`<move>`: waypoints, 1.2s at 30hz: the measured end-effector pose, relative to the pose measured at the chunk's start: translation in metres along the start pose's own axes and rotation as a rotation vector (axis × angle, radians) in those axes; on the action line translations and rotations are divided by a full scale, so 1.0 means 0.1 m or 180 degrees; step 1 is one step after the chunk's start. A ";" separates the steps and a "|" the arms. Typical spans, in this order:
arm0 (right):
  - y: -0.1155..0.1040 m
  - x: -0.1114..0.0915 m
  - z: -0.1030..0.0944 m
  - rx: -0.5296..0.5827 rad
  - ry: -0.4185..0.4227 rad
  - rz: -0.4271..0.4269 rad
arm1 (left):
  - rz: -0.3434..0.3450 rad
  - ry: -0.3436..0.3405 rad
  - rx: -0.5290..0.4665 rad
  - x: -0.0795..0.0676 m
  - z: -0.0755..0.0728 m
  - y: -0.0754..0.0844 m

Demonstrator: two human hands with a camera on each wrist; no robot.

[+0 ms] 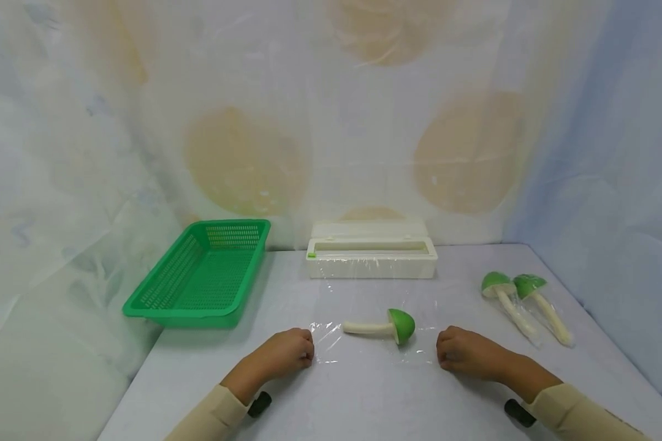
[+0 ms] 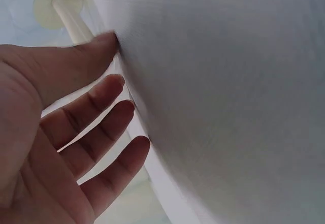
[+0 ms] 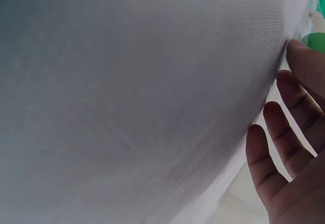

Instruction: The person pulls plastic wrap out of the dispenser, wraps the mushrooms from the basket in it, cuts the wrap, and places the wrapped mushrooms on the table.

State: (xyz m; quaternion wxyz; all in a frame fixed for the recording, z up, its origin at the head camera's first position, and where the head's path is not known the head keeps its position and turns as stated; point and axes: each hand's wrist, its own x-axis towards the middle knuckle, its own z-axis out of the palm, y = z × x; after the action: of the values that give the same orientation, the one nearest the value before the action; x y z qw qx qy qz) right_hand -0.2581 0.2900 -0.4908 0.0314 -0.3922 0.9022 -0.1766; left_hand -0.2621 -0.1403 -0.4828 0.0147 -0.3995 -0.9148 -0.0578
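On the table lies a mushroom [image 1: 399, 326] with a green cap and pale stem, on its side upon a sheet of clear cling film [image 1: 328, 346]. The film runs forward from a white dispenser box [image 1: 372, 267] whose lid stands up. At the film's near left corner, my left hand [image 1: 287, 352] pinches its edge, fingertips down on the table. My right hand [image 1: 469, 355] does likewise at the near right corner. In the left wrist view the thumb [image 2: 96, 49] hides the index finger; the other fingers are slightly bent. The right wrist view shows similarly bent fingers [image 3: 284, 127].
A green plastic basket [image 1: 241, 291] with slotted sides stands at the back left. Two film-wrapped green-capped mushrooms [image 1: 510, 306] lie side by side on the right. Plastic-covered walls [image 1: 358, 122] enclose the white table [image 1: 375, 404].
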 end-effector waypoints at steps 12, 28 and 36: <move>-0.09 -0.03 -0.07 0.0407 0.0142 0.0493 | -0.0377 -0.0175 -0.0101 0.03 0.06 0.03; -0.07 -0.04 -0.11 0.0497 0.0319 0.0720 | -0.0380 -0.0140 0.0027 0.08 0.00 0.08; -0.08 -0.05 -0.09 0.0564 0.0338 0.0715 | -0.0423 -0.0126 0.0117 0.08 0.00 0.09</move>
State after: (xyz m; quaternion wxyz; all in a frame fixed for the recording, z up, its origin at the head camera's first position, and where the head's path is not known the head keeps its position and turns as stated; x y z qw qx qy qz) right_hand -0.2510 0.2907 -0.4799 0.0376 -0.2745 0.9217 -0.2713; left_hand -0.2604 -0.1285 -0.4815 0.0001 -0.3386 -0.9403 -0.0339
